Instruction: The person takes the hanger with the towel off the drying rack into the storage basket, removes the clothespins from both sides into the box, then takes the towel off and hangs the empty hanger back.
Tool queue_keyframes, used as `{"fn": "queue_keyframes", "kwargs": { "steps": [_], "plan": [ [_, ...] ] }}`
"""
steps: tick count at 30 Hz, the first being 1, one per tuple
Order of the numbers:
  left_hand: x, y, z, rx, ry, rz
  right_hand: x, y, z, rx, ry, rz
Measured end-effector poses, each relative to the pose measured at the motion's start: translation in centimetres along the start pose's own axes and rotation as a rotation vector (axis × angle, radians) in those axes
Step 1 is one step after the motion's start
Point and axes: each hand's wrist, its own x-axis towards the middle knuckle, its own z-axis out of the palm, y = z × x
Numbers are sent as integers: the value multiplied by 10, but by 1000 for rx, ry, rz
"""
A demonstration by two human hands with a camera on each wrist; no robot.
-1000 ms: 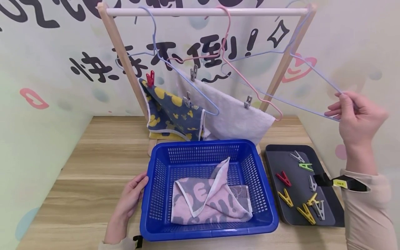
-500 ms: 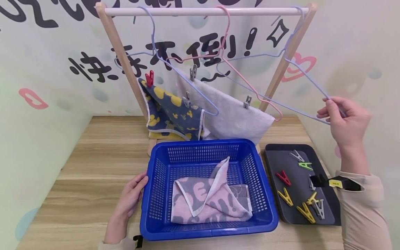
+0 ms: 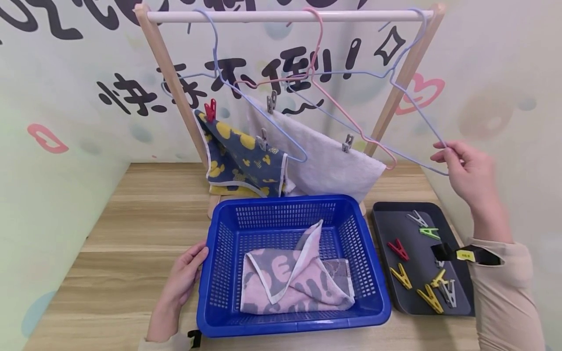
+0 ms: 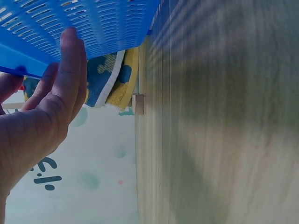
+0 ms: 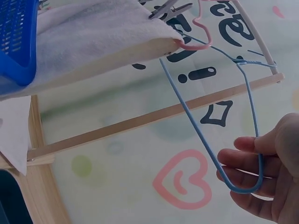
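Right hand pinches the blue hanger by its lower corner, likely to control its swing; the rail carries the hook. Left hand, fingers loosely extended, touches the basket's left side, probably steadying it. Pink towel lies inside; peg tray just right, handy.

head: bright, even | left wrist: dimmer, shadowed tabletop | right wrist: muted

Pale wall with black lettering; pink heart leftward.
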Motion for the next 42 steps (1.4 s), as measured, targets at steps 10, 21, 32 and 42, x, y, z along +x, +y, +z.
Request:
{"fn": "queue_keyframes", "kwargs": {
  "steps": [10,21,32,42],
  "plan": [
    [1,0,0,0,1,-3,6,-11,5,-13,119,-13],
    [1,0,1,1,-9,-7,13,-26,16,-20,318,-239],
    [1,0,3,-19,-13,9,6,-56,35,123,18,-318],
    [1,0,2,-19,-5,-36,5,-66,54,167,-73,-337]
  ]
}}
